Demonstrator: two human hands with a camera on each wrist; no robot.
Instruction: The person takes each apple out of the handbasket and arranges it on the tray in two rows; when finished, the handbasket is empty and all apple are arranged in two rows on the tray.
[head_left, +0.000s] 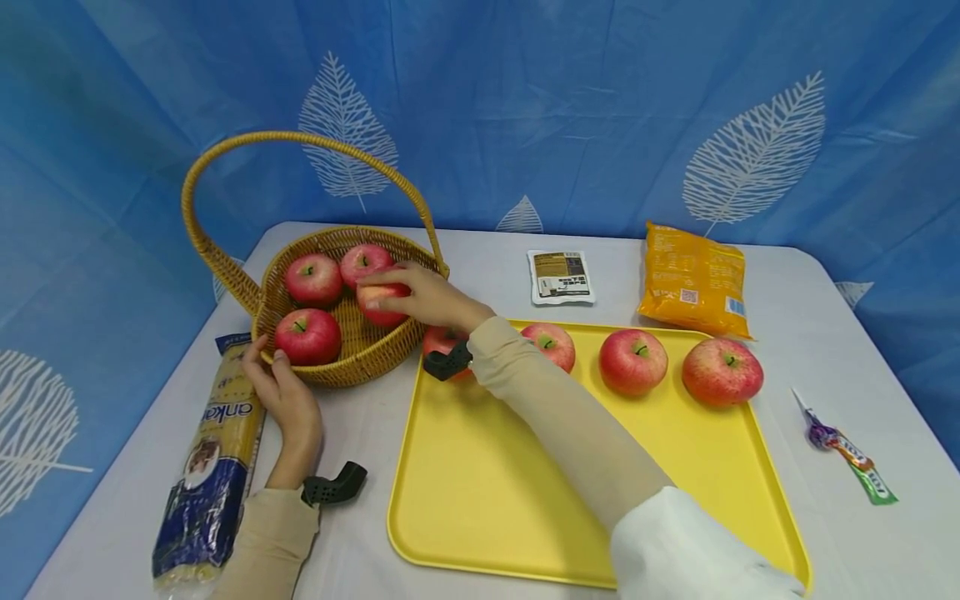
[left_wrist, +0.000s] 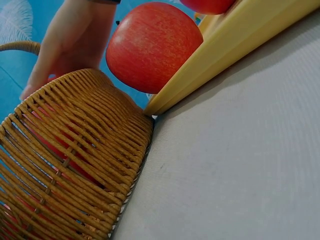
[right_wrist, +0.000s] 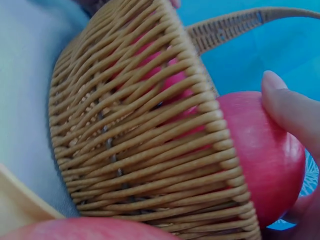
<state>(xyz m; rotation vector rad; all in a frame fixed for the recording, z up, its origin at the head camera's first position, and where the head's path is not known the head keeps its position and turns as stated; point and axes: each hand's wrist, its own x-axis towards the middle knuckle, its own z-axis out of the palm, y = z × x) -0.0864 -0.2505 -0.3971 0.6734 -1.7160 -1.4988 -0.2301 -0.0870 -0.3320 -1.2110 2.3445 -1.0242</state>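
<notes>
A wicker basket point(head_left: 375, 364) with a tall arched handle stands at the back left, with three red apples resting inside. My right hand point(head_left: 427, 293) grips another red apple point(head_left: 381, 304) at the basket's right side, its lower part behind the rim in the right wrist view. The thumb point(right_wrist: 292, 107) lies on that apple's skin. At the front left of the basket, my left hand point(head_left: 288, 408) holds the rim, thumb and fingertips right at its edge. The left wrist view shows the woven wall point(left_wrist: 85, 135) but not the left hand.
A yellow tray point(head_left: 480, 500) lies right of the basket with several apples along its far edge, one point(head_left: 722, 372) at its corner. Behind it are a small flat packet point(head_left: 561, 277) and an orange bag point(head_left: 693, 279). Wrapped lollipops point(head_left: 843, 450) lie right, a pasta pack point(head_left: 210, 467) left.
</notes>
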